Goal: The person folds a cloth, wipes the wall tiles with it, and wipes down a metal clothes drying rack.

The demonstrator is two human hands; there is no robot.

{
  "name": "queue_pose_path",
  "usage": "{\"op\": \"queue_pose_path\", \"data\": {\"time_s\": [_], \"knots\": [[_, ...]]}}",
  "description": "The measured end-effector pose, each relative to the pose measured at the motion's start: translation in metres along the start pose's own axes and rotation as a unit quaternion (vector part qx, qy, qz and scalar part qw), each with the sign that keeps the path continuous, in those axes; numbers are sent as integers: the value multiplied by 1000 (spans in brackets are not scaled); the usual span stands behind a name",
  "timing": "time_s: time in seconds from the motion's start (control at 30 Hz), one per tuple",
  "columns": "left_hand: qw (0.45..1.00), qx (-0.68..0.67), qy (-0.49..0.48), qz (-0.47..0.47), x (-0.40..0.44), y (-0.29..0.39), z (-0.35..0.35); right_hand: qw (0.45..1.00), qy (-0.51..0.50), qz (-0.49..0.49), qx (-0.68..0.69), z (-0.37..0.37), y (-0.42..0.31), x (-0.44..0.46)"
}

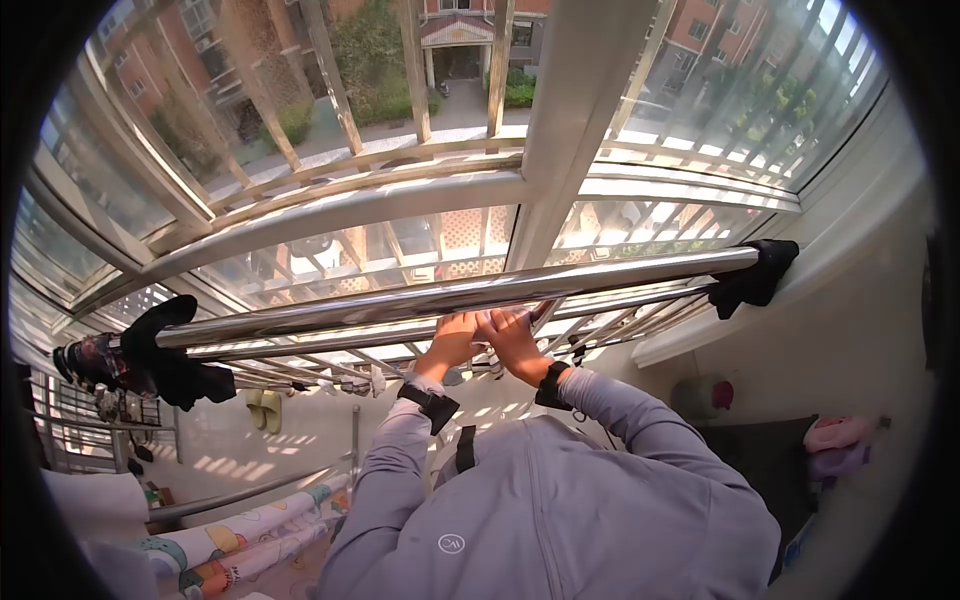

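My left hand and my right hand are close together just below a thick shiny metal rail. The fingers of both are curled and meet at a small pale pinkish thing, mostly covered, whose kind I cannot make out. Black cloth hangs over the rail's left end, and another black cloth is at its right end. Below the rail, a drying rack with thin bars and small clips is partly hidden by my arms.
Barred windows rise in front, with a wide white frame post. Green slippers rest on the floor at the left. A patterned cloth hangs on a rail at the lower left. Pink and purple items are at the right wall.
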State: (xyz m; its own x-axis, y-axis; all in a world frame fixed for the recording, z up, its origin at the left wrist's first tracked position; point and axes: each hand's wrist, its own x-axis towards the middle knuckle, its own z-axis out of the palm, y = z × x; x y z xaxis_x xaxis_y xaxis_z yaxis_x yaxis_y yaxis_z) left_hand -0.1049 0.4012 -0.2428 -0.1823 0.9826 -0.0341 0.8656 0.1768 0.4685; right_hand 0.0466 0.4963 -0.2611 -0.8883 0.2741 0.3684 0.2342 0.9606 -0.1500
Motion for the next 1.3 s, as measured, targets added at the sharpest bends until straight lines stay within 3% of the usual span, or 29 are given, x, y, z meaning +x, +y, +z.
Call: {"op": "queue_pose_path", "data": {"time_s": [0.1,0.13,0.23,0.33,0.43,0.53,0.63,0.67,0.73,0.83,0.87,0.97,1.0,1.03,1.1,1.17,1.23,1.27,1.3], "knots": [[996,-80,-34,15,-6,11,-20,996,-51,-29,-67,-33,1,-6],[983,-174,-52,-40,-8,19,-36,995,-63,-31,-68,-32,3,-9],[919,-384,32,-87,-2,-4,-17,996,-38,-62,-61,-33,8,-14],[982,-22,48,-184,7,-1,-7,997,-36,-55,-30,-30,11,-16],[975,-70,-7,-212,5,25,-27,997,-39,-62,-8,-33,10,-17],[945,-203,29,-256,7,7,-15,996,-55,-75,-5,-37,13,-16],[919,-318,188,-139,-3,7,-2,996,-57,-64,33,-26,15,-16],[942,-237,129,-201,-5,8,0,995,-52,-68,42,-22,19,-19],[922,-307,139,-192,-10,19,-3,988,-78,-70,112,-54,19,-12],[919,-313,170,-168,-22,51,-14,962,20,8,270,-76,20,-18],[926,-315,140,-153,-25,62,-24,961,98,-35,256,-85,23,-21],[953,-284,90,-57,-37,99,-58,950,-57,50,303,-109,26,-32],[956,-283,53,-53,-40,103,-61,964,-44,41,259,-109,29,-34],[959,-276,56,-45,-42,107,-64,968,-92,61,227,-113,33,-37],[974,-214,74,-34,-39,110,-63,966,-105,85,223,-125,40,-43],[980,-149,130,35,-32,106,-58,971,-107,122,173,-133,42,-48],[979,-147,140,3,-27,104,-45,960,-115,171,188,-141,45,-55],[974,-172,145,-31,-28,108,-37,947,-96,197,233,-145,46,-59],[967,-197,149,-65,-26,119,-38,965,-39,171,193,-151,42,-60]]}}
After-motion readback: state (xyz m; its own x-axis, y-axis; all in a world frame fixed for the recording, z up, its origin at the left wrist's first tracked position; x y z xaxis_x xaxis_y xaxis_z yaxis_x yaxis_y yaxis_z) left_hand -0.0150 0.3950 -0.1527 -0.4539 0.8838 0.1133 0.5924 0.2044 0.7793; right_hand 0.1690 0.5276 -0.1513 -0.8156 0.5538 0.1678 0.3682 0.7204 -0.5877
